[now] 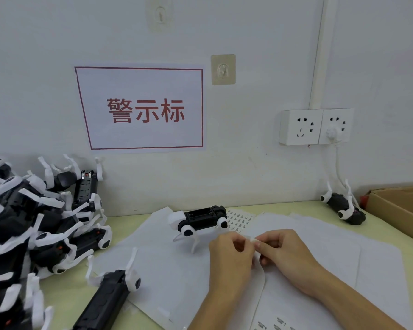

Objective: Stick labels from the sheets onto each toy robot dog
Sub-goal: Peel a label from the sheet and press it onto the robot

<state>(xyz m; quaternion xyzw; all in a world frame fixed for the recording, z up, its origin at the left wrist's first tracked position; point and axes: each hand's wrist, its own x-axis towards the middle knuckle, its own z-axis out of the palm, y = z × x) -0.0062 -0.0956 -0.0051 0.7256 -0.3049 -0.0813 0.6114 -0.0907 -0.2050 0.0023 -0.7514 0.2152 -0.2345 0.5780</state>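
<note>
A black-and-white toy robot dog (199,220) lies on its side on white paper in the middle of the table. Just in front of it my left hand (230,256) and my right hand (286,253) meet, both pinching a small white label (255,240) between their fingertips. A label sheet (240,221) with rows of small printed labels lies behind my hands, to the right of the dog. Another printed sheet (272,326) lies at the bottom edge. A second dog (105,298) lies near the front left.
A heap of several toy dogs (34,225) fills the left side. One more dog (343,206) lies at the back right beside a cardboard box (401,210). Wall sockets (316,126) with a plugged cable hang above; a red-framed sign (143,108) is on the wall.
</note>
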